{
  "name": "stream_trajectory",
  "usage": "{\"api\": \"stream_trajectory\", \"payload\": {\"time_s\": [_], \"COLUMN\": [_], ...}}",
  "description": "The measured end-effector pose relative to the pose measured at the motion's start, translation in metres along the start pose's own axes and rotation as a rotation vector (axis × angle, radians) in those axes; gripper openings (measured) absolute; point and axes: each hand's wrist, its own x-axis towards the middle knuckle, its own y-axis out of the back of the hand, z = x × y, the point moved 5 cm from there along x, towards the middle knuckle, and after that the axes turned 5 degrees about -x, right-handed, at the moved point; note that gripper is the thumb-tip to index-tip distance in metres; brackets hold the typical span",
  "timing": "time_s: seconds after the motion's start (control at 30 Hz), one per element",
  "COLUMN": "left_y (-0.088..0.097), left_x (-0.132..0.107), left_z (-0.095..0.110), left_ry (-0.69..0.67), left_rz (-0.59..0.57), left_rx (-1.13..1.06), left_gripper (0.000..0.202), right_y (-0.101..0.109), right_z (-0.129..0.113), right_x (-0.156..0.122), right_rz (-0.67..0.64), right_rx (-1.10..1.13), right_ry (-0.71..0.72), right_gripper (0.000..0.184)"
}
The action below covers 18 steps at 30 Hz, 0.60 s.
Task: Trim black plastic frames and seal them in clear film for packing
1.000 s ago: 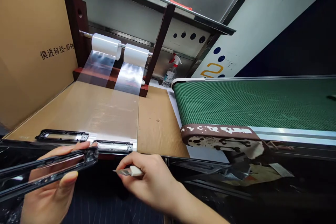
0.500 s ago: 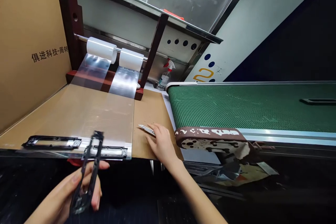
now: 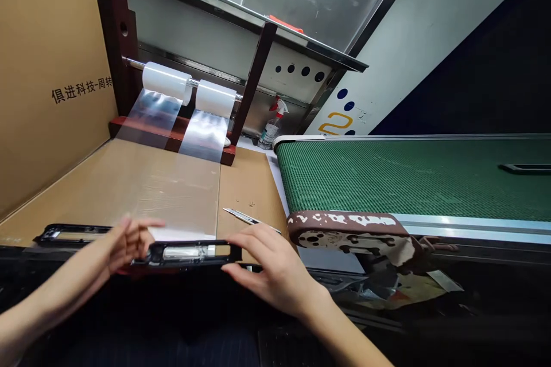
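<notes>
A slim black plastic frame with a long slot lies level over the table's front edge. My right hand pinches its right end between thumb and fingers. By its left end is my left hand, one finger stretched out and the others loosely curled; whether they touch the frame is unclear. A craft knife rests on the cardboard just beyond my right hand. Another black frame lies at the left front, partly hidden by my left hand. A third, near the front edge, is mostly covered by the held one.
Two rolls of clear film hang on a rod at the back, their strips running down to the cardboard-covered table. A green conveyor belt on the right carries a black part. A spray bottle stands behind.
The black frame has gone from upright in my left hand to level, with its right end in my right hand. My right hand has let go of the craft knife.
</notes>
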Motion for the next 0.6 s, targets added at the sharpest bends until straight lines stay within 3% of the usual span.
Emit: {"api": "stream_trajectory", "payload": {"time_s": [0.07, 0.13, 0.33, 0.5, 0.6], "left_y": [0.011, 0.013, -0.001, 0.004, 0.004], "left_x": [0.023, 0.042, 0.072, 0.075, 0.073], "left_z": [0.014, 0.024, 0.025, 0.013, 0.010], "left_ry": [-0.036, -0.023, 0.165, 0.268, 0.286], "left_rz": [0.102, 0.129, -0.062, -0.208, -0.240], "left_rx": [-0.060, -0.103, -0.103, -0.077, -0.075], "left_gripper": [0.064, 0.070, 0.087, 0.085, 0.089], "right_y": [0.004, 0.002, -0.030, -0.078, -0.093], "right_z": [0.007, 0.012, 0.032, 0.054, 0.057], "right_x": [-0.003, -0.004, -0.004, -0.003, 0.000], "right_rz": [0.027, 0.025, 0.046, -0.028, -0.069], "right_rx": [-0.019, -0.019, 0.046, 0.123, 0.142], "right_ry": [-0.080, -0.126, -0.220, -0.325, -0.349], "right_gripper": [0.022, 0.022, 0.028, 0.033, 0.032]}}
